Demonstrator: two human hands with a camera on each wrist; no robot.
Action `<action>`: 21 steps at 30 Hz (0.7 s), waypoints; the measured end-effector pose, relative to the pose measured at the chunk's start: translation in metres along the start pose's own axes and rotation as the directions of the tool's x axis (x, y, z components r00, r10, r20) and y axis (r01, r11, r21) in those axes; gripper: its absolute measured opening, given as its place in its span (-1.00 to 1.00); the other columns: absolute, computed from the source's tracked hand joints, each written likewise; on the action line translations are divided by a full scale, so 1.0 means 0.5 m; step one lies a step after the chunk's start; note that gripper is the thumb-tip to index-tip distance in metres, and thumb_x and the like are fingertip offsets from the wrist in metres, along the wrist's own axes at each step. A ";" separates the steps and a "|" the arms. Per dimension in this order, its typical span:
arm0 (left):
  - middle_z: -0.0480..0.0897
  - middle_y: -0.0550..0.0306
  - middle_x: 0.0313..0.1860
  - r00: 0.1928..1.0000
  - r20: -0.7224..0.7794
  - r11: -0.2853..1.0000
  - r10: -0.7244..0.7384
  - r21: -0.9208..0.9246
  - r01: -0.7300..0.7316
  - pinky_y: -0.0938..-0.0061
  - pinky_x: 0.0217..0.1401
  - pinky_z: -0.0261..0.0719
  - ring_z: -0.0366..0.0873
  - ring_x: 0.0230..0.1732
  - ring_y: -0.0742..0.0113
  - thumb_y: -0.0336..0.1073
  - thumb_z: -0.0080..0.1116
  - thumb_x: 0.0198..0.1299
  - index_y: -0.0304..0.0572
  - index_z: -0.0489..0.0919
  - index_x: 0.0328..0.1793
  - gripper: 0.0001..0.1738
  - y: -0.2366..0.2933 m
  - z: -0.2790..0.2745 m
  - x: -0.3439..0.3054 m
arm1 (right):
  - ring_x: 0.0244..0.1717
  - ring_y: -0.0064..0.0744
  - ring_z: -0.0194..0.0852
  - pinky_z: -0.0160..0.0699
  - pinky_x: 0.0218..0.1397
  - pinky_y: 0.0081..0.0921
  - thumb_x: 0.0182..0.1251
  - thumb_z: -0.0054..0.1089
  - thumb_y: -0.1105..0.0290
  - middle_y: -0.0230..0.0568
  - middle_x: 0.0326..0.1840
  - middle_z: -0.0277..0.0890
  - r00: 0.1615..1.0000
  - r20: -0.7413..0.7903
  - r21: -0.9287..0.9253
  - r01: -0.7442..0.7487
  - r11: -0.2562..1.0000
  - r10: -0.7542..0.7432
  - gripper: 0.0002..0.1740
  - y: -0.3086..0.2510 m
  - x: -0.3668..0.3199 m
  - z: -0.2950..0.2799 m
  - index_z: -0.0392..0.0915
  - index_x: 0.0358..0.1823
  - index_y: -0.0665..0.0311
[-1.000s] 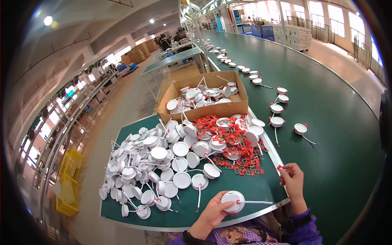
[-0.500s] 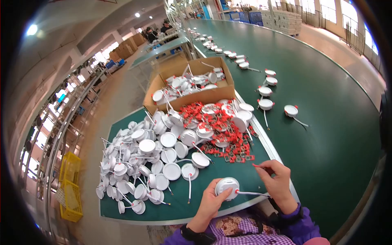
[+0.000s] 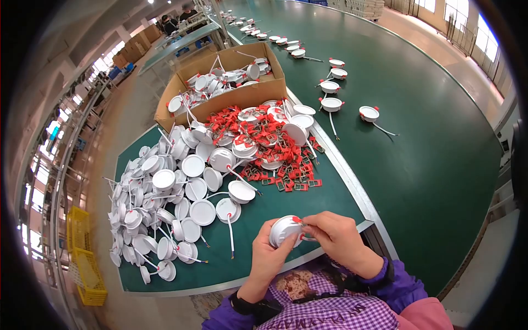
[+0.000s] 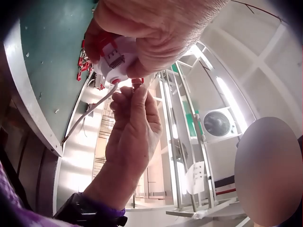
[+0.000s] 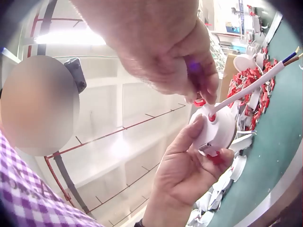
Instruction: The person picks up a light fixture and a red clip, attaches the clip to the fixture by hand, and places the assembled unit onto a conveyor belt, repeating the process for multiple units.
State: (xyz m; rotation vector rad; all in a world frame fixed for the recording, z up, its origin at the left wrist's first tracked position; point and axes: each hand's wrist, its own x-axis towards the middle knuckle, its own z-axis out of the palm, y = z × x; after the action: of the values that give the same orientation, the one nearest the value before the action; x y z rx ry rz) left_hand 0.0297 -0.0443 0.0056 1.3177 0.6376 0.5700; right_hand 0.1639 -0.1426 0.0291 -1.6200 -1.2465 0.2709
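My left hand [image 3: 267, 256] grips a round white downlight [image 3: 283, 231] over the front of the green table. A white cable [image 5: 251, 87] with bare wire ends comes out of the lamp's back. One red spring clip [image 4: 108, 43] sits on the lamp's side in the left wrist view. At the opposite side, my right hand [image 3: 335, 234] pinches a second red clip [image 5: 200, 101] right at the lamp's edge. Ahead of the hands lies a pile of red clips [image 3: 283, 162], and to the left a large heap of white downlights [image 3: 165, 181].
A cardboard box [image 3: 231, 102] of lamps stands behind the clips. On the right runs a green conveyor belt [image 3: 418, 165], where several clipped lamps [image 3: 331, 104] stand in a line. A metal edge [image 3: 352, 181] parts table from belt. Yellow crates [image 3: 82, 258] stand on the floor at left.
My right hand has come left from over the table's right edge with the red clip, up to the downlight. The left hand still holds the lamp, now tilted. The head view has shifted.
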 end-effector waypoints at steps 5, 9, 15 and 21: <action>0.56 0.17 -0.16 0.999 -0.001 0.994 0.036 0.100 -0.036 0.65 -0.23 0.56 0.53 -0.20 0.53 -0.48 0.20 0.13 -0.33 0.43 0.04 -0.66 0.005 0.008 -0.001 | -0.43 -0.15 0.54 0.53 -0.41 -0.39 0.12 0.19 0.54 -0.13 -0.37 0.51 0.998 0.038 -0.084 0.056 0.995 -0.053 -0.82 -0.005 -0.007 0.007 0.53 -0.21 0.32; 0.57 0.18 -0.20 0.998 -0.011 0.979 0.068 0.195 -0.064 0.64 -0.19 0.51 0.51 -0.22 0.54 -0.42 0.23 0.13 -0.31 0.46 0.01 -0.68 -0.001 0.009 0.001 | -0.42 -0.17 0.55 0.54 -0.41 -0.40 0.08 0.20 0.57 -0.13 -0.36 0.52 0.994 0.067 -0.137 0.094 0.986 -0.085 -0.81 -0.006 -0.021 0.023 0.52 -0.23 0.33; 0.57 0.16 -0.19 0.998 -0.024 0.993 0.061 0.107 -0.058 0.64 -0.18 0.53 0.52 -0.21 0.52 -0.44 0.23 0.13 -0.34 0.44 0.02 -0.66 0.034 0.023 0.004 | -0.39 -0.13 0.57 0.57 -0.36 -0.41 0.06 0.21 0.60 -0.03 -0.31 0.54 0.975 -0.157 -0.170 0.131 0.977 -0.158 -0.77 -0.023 -0.005 0.012 0.50 -0.20 0.40; 0.57 0.14 -0.18 0.997 -0.031 0.993 0.076 0.094 -0.073 0.63 -0.17 0.54 0.53 -0.20 0.51 -0.43 0.23 0.13 -0.35 0.44 0.02 -0.65 0.023 0.023 0.005 | -0.45 -0.26 0.59 0.54 -0.46 -0.52 0.06 0.21 0.63 -0.05 -0.37 0.55 0.971 -0.199 -0.092 0.113 0.989 -0.129 -0.80 -0.007 -0.005 0.019 0.52 -0.24 0.42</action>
State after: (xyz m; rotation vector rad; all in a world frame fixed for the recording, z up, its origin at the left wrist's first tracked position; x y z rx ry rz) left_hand 0.0393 -0.0489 0.0180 1.4262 0.6520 0.6314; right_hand 0.1544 -0.1393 0.0271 -1.5885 -1.2041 -0.0227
